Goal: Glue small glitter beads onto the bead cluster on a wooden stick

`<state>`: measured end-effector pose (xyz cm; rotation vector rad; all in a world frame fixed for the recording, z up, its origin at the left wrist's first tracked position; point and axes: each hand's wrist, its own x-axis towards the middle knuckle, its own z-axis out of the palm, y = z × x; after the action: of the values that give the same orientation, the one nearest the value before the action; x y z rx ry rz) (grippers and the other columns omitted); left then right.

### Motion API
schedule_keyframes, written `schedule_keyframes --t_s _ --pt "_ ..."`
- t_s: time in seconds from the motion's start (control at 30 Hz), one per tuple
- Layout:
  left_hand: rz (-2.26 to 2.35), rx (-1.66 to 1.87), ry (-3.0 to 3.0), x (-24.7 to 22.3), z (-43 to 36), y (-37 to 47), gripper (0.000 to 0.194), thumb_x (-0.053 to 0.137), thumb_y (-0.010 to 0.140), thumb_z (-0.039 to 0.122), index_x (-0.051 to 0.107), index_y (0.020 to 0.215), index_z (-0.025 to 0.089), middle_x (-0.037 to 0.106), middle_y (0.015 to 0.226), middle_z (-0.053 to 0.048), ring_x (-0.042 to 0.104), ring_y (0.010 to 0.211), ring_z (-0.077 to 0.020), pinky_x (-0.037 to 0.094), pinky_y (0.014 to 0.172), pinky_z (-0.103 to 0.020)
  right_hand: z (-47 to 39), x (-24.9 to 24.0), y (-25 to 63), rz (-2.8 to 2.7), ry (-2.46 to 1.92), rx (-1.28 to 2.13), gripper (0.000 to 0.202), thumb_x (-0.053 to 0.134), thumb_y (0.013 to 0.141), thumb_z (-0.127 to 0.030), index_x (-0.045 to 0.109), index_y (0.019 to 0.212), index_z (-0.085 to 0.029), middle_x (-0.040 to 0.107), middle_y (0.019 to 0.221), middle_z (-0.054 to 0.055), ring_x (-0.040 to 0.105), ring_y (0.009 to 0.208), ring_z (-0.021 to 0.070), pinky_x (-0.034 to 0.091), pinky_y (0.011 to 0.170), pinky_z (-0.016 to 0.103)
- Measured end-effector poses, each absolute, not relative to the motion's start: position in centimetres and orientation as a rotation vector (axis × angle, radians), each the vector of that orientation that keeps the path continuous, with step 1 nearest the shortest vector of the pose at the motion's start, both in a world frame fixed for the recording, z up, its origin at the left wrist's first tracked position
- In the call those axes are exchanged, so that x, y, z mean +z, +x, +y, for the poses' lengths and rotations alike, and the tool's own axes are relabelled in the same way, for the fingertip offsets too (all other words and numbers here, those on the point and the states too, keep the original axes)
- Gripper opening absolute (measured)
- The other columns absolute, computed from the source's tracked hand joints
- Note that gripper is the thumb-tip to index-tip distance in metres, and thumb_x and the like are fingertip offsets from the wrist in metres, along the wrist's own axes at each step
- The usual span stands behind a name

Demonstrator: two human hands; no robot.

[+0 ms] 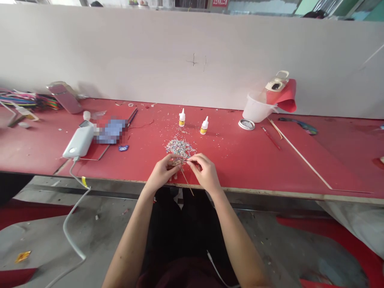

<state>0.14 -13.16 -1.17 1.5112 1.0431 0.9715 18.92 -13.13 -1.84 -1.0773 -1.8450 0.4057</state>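
Observation:
My left hand (162, 171) is closed in a pinch at the near edge of the table. A thin tan stick (187, 183) runs from its fingertips down past the table edge toward my lap. My right hand (205, 171) is pinched close beside it, with a small, thin dark item at its fingertips that is too small to name. Just beyond both hands lies a loose pile of small multicoloured bits (180, 147), some scattered around it. Two small white bottles with yellow labels, one on the left (182, 119) and one on the right (204, 126), stand upright behind the pile.
Left on the red table (144, 140) are a white power bank (78, 141) with a hanging cable and a pink bottle (66, 98). To the right are a white tub (257, 109), a round lid (246, 125) and a red pen (271, 139). A pale partition (135, 56) rises behind.

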Motion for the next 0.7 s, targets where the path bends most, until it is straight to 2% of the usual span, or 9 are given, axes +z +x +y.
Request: schedule_keyframes --t_s 0.27,0.53,0.7 --pt "1.025 0.918 1.551 -1.17 -13.06 0.05 0.036 0.059 0.088 0.030 0.058 0.122 0.018 0.066 0.072 -0.001 0.050 0.053 -0.0083 0.040 0.048 -0.018 -13.11 -1.97 19.03 -1.869 -1.093 0.409 0.012 0.052 0.095 -0.028 0.063 0.094 -0.023 0.066 0.093 0.006 0.062 0.084 0.0181 0.051 0.073 0.031" --pt "1.023 0.936 1.529 -0.99 -13.09 0.09 0.037 0.059 0.087 0.031 0.055 0.121 0.018 0.065 0.074 -0.001 0.051 0.053 -0.0082 0.040 0.048 -0.018 -13.14 -1.98 19.05 -1.870 -1.103 0.404 0.015 0.052 0.096 -0.030 0.064 0.094 -0.023 0.066 0.093 0.006 0.063 0.085 0.0183 0.051 0.072 0.030" --pt "1.046 0.931 1.542 -1.21 -12.98 0.10 0.032 0.059 0.087 0.031 0.056 0.116 0.018 0.059 0.067 0.002 0.049 0.052 -0.0081 0.038 0.047 -0.018 -13.11 -1.99 19.03 -1.874 -1.095 0.391 0.013 0.053 0.095 -0.029 0.064 0.093 -0.023 0.065 0.093 0.006 0.062 0.084 0.0175 0.050 0.072 0.029"
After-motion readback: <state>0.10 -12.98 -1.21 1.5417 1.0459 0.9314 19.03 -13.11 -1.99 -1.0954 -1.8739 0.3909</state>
